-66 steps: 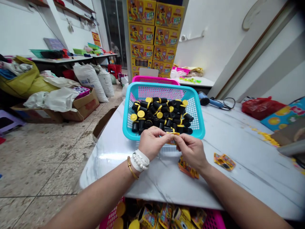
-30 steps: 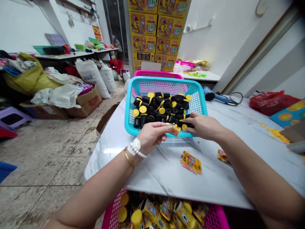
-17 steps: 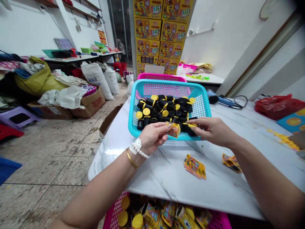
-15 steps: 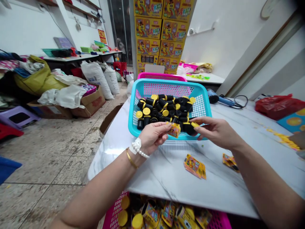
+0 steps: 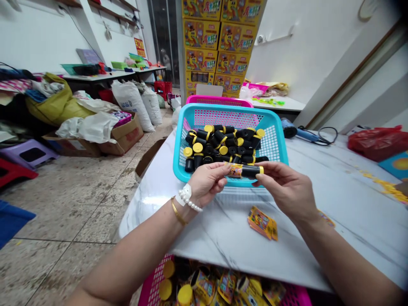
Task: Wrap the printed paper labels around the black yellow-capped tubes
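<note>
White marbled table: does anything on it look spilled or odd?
Possibly: small yellow pieces lie strewn on the white marbled table, at right, whereas black cylinders with yellow ends sit gathered in the turquoise plastic basket.

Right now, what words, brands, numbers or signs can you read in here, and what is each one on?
"魔术杯!", on the stacked yellow boxes; the middle character is stylised, so less sure.
Wall sign: large characters, too blurred to read surely.
White sack: dark print, too blurred.
Held wrapper: print too small.
Flat wrappers on the table: print too small.
No number is legible.
</note>
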Motion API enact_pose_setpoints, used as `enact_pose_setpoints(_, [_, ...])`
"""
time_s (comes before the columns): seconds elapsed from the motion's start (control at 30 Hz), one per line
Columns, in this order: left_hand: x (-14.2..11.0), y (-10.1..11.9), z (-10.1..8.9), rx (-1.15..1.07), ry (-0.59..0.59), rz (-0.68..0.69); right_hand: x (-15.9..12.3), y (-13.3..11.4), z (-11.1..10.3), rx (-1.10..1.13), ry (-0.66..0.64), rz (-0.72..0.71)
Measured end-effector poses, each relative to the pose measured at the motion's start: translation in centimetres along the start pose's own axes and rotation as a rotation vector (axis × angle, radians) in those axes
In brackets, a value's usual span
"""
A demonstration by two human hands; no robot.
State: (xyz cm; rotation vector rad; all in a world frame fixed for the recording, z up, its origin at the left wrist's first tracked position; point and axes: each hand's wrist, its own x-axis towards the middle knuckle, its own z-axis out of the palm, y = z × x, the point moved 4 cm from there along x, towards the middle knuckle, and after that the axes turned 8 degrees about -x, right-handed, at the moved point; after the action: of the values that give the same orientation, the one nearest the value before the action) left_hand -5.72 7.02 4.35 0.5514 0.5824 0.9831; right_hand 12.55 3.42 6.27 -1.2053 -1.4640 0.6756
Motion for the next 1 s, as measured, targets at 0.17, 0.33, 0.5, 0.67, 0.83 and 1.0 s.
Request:
enact_pose_setpoints(0.17, [0.0, -0.3, -0.1, 0.077, 0.011, -0.001, -0.9, -0.1, 0.5, -0.065, 0.027, -0.064])
enact_pose_setpoints(0.33, [0.0, 0.0, 0.0, 0.045, 0.039, -0.002, -1.4, 0.1, 1.2, 0.036, -0.068, -0.114])
enact_pose_setpoints(0.5, [0.0, 0.2, 0.0, 0.005, 0.047, -0.014, -1.4, 0.2, 0.7, -0.091, -0.068, -0.175])
enact_pose_setpoints(0.67, [0.0, -0.2, -0.1, 0.088, 0.037, 0.05, -1.8, -0.1, 1.0, -0.132, -0.106, -0.255])
enact_pose_setpoints(0.83, [-0.2, 0.3, -0.4, 0.256, 0.101, 0.247, -1.7, -0.2, 0.0, -0.13, 0.033, -0.263])
enact_pose_setpoints(1.0, [-0.3, 0.8, 0.1, 0.363, -0.027, 0.226, -1.8, -0.4, -0.4, -0.116, 0.022, -0.357])
